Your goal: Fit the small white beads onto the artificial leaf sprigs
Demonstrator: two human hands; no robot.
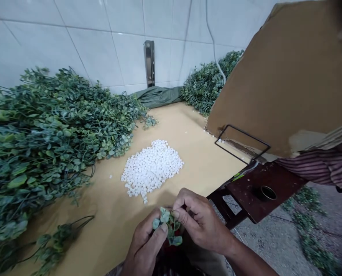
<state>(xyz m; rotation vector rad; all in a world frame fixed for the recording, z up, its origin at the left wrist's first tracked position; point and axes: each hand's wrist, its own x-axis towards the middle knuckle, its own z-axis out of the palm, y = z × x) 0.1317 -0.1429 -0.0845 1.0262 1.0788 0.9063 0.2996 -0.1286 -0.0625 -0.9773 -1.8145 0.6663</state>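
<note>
At the table's front edge, both my hands are closed on a small sprig of artificial green leaves [165,219]. My left hand [147,241] pinches it from the left, thumb pressed on the leaves. My right hand [200,220] pinches its right side between thumb and forefinger; whether a small part is also between those fingertips is hidden. Just beyond my hands lies a heap of small white pieces [152,168] on the tan tabletop [188,124]. A single leafy stem [54,241] rests at the near left.
A large mound of artificial greenery [58,126] covers the left side; another pile [207,82] sits at the back. A cardboard sheet [283,76] and black wire frame [242,143] stand right. A dark red stool [264,188] and another person's striped sleeve [320,170] are beyond.
</note>
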